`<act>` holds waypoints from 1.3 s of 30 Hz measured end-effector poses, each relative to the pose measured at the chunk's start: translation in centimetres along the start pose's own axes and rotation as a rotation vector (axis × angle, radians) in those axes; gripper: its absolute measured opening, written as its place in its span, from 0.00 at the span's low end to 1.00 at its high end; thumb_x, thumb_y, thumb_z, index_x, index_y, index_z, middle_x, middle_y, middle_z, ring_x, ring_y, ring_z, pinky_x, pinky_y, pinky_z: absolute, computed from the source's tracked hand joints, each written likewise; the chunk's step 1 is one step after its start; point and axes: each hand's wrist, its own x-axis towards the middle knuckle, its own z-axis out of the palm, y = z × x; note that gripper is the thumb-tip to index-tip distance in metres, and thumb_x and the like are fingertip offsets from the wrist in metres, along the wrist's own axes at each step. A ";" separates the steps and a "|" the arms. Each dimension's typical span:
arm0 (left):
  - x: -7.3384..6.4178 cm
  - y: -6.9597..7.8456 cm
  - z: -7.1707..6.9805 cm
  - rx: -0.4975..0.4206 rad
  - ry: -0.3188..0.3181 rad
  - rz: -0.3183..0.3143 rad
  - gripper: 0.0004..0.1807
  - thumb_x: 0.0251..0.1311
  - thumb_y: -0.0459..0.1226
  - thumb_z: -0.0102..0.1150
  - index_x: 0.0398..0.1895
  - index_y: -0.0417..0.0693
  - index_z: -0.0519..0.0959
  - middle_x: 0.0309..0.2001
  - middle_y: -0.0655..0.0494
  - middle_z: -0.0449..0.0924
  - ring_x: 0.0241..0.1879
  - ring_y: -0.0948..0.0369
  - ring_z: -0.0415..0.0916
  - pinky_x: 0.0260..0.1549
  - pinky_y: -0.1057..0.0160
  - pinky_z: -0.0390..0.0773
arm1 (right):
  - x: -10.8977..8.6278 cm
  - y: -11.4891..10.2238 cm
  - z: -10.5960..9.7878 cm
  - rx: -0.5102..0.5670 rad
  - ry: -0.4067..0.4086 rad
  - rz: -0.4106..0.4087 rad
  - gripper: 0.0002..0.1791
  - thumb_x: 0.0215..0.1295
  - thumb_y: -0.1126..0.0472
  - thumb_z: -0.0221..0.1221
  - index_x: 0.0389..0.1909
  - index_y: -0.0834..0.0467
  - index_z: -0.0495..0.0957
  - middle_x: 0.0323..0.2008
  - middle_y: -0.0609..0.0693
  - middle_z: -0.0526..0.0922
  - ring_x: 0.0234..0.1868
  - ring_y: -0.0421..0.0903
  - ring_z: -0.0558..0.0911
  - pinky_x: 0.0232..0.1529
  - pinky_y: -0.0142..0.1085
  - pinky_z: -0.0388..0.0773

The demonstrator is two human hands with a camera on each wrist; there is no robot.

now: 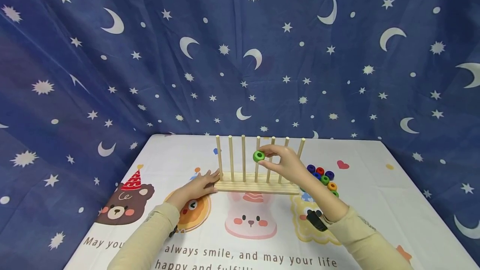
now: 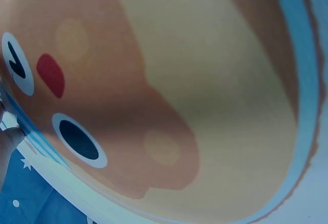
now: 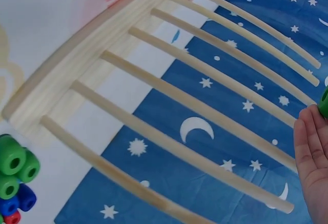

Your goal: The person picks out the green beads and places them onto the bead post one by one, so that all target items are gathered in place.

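My right hand (image 1: pixel 283 162) pinches a green bead (image 1: pixel 258 156) with a hole through it, raised in front of the upper part of the pegs. In the right wrist view that bead (image 3: pixel 324 103) shows only partly, at the right edge by the fingertips. A wooden rack (image 1: pixel 255 187) with several upright pegs stands on the table. At the rack's left end my left hand (image 1: pixel 200 184) holds the base, thumb toward the front and fingers toward the back. The left wrist view mostly faces the tablecloth, with a bit of the hand (image 2: pixel 9 139) at its left edge.
Right of the rack, partly behind my right forearm, lies a group of red, blue, green and orange beads (image 1: pixel 325 179). A printed white cloth (image 1: pixel 356 170) covers the table. Behind it hangs a blue curtain (image 1: pixel 225 53) with stars and moons.
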 end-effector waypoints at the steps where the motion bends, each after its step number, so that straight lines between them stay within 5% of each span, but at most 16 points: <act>1: 0.0 0.0 0.0 0.000 0.004 0.003 0.30 0.64 0.41 0.56 0.66 0.35 0.64 0.69 0.35 0.56 0.65 0.28 0.51 0.57 0.24 0.48 | 0.2 -0.1 0.0 0.000 0.002 -0.005 0.17 0.55 0.65 0.66 0.46 0.64 0.80 0.41 0.55 0.86 0.40 0.49 0.83 0.44 0.44 0.81; 27: 0.1 -0.3 0.1 -0.015 0.020 -0.008 0.31 0.62 0.41 0.57 0.65 0.35 0.65 0.69 0.36 0.57 0.65 0.30 0.52 0.59 0.25 0.47 | 5.6 -3.2 0.9 0.023 0.054 -0.154 0.16 0.56 0.63 0.66 0.46 0.63 0.80 0.43 0.55 0.84 0.45 0.49 0.83 0.50 0.39 0.80; 39: 0.0 0.0 0.2 -0.003 0.040 0.000 0.30 0.61 0.40 0.58 0.64 0.33 0.66 0.68 0.34 0.59 0.65 0.29 0.54 0.59 0.26 0.50 | 7.9 -3.0 2.0 0.050 -0.003 0.007 0.17 0.60 0.60 0.63 0.48 0.63 0.79 0.46 0.56 0.83 0.49 0.51 0.83 0.52 0.42 0.79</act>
